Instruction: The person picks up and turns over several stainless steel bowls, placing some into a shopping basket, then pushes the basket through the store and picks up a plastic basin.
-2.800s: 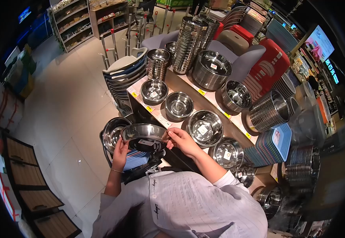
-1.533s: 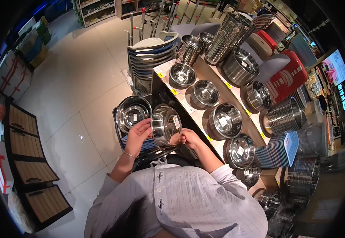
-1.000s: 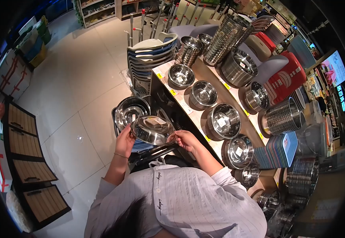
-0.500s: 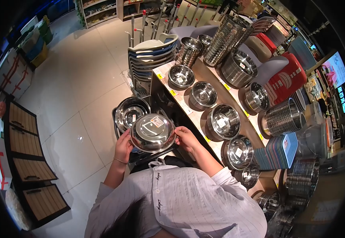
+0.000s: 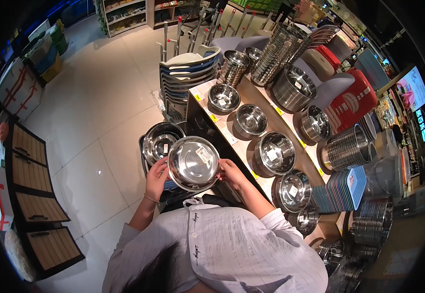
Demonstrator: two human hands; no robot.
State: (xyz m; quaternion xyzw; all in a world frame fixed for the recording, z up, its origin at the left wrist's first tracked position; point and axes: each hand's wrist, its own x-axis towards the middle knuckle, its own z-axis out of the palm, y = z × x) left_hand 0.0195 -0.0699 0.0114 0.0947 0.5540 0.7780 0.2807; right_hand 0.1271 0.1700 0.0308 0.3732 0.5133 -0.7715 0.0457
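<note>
A round stainless steel basin (image 5: 193,168) is held up in front of my body, its flat labelled bottom facing the camera. My left hand (image 5: 158,178) grips its left rim, fingers at the edge. On the opposite side, my right hand (image 5: 230,174) holds the right rim. Just behind and to the left of it, other steel basins (image 5: 156,138) sit nested in a dark container, one with a small label inside. The held basin overlaps part of that container.
A tiered wooden display (image 5: 232,128) on the right bears several steel bowls (image 5: 275,152). Stacked plastic stools (image 5: 188,80) stand beyond it. Colourful stacked trays (image 5: 342,188) are at the right. Wood-panelled cabinets (image 5: 39,198) stand on the left across the tiled floor (image 5: 88,156).
The held basin has tilted so its bottom faces the camera more fully, and it has shifted slightly right. Both hands still hold its rim.
</note>
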